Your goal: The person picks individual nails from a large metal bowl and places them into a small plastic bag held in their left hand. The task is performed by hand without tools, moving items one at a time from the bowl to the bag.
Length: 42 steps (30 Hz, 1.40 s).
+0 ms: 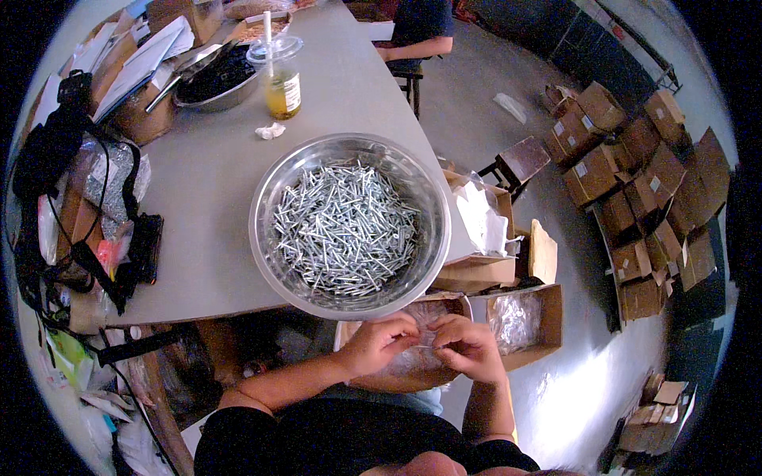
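My left hand point(383, 343) and my right hand point(468, 343) are close together just past the near rim of a metal bowl. Fingers pinched, they hold what looks like a clear plastic bag point(427, 346) stretched between them; its exact outline is hard to make out. The wide steel bowl point(271, 266) sits at the table corner, its rim jutting over the edge. A deep heap of silver screws or nails point(349, 230) fills its bottom. Below my hands is an open cardboard box point(397, 382) with clear plastic inside, partly hidden by them.
Another carton point(548, 321) of clear plastic stands to the right. On the grey table point(202, 262) are a drink cup point(284, 87), a crumpled tissue point(271, 132) and clutter along the left. A person point(421, 40) sits at the far end. Stacked boxes point(635, 198) line the right.
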Each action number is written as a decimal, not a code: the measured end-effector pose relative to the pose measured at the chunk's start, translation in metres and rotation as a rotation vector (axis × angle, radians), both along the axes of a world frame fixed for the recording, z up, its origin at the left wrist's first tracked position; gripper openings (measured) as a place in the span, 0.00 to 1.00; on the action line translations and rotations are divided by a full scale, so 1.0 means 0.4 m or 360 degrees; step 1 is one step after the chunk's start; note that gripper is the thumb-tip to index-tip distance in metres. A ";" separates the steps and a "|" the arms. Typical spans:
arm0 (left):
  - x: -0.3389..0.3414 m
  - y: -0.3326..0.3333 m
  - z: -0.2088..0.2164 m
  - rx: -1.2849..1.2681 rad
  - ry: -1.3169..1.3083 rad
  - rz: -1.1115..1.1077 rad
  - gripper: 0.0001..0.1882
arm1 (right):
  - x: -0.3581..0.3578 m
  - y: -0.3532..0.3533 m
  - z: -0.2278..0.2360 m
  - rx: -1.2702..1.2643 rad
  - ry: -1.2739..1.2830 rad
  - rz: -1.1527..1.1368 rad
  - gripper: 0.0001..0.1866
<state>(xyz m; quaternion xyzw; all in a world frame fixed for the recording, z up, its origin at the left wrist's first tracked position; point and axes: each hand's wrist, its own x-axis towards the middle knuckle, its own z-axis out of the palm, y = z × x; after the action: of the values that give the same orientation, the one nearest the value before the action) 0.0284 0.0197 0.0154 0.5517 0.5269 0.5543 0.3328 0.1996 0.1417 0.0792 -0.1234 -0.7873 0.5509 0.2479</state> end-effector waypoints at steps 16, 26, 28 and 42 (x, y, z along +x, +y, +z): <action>0.023 0.000 0.008 -0.0389 -0.0498 -0.0224 0.07 | 0.063 -0.006 -0.060 -0.0042 -0.0355 0.0182 0.08; 0.024 -0.008 -0.021 -0.0650 -0.0606 -0.0240 0.09 | 0.072 -0.012 -0.061 -0.0006 -0.0423 0.0135 0.07; 0.019 -0.010 -0.025 -0.0623 -0.0689 -0.0227 0.09 | 0.065 -0.016 -0.059 -0.0005 -0.0397 0.0133 0.06; -0.007 -0.027 -0.050 -0.0391 -0.0694 -0.0283 0.06 | 0.079 -0.013 -0.049 0.0011 -0.0524 -0.0101 0.07</action>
<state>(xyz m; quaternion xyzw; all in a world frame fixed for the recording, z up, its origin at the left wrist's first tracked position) 0.0257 0.0088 -0.0045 0.4189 0.4556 0.5604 0.5504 0.2312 0.1367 0.0596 -0.2360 -0.8148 0.5124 0.1332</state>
